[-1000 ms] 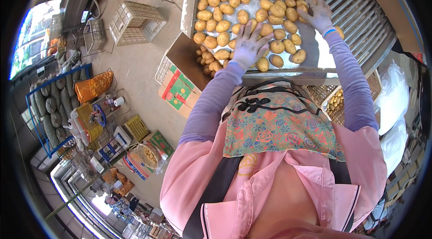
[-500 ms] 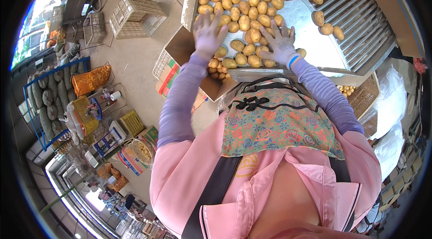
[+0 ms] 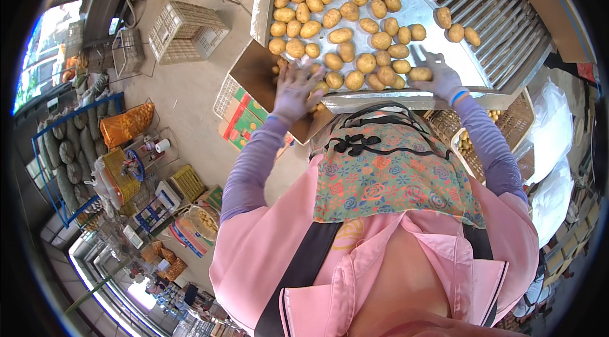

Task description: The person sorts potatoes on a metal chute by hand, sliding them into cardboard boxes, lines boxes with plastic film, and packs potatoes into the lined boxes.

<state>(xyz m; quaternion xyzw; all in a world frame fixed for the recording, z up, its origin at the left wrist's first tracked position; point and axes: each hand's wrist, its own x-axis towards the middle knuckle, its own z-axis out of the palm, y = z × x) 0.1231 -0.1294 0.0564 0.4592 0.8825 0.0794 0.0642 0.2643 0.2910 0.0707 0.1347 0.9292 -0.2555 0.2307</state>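
Many yellow-brown potatoes lie spread on a sloping metal tray in front of me. My left hand, in a thin pale glove, is at the tray's near left corner. Its fingers are apart over potatoes, beside the opening of a cardboard box; part of the box's contents is hidden under the hand. Near the front rim, my right hand, also gloved, has its fingers stretched out. One potato lies against its thumb side, not gripped.
Metal rollers slope along the tray's right side, with a few potatoes on them. Below my right forearm stands a brown plastic crate with potatoes. White sacks hang at the right. On the floor at left is a pale crate.
My left hand has drawn back toward the box corner, and my right hand has moved right and nearer. Potatoes have shifted toward the near rim and spread apart.
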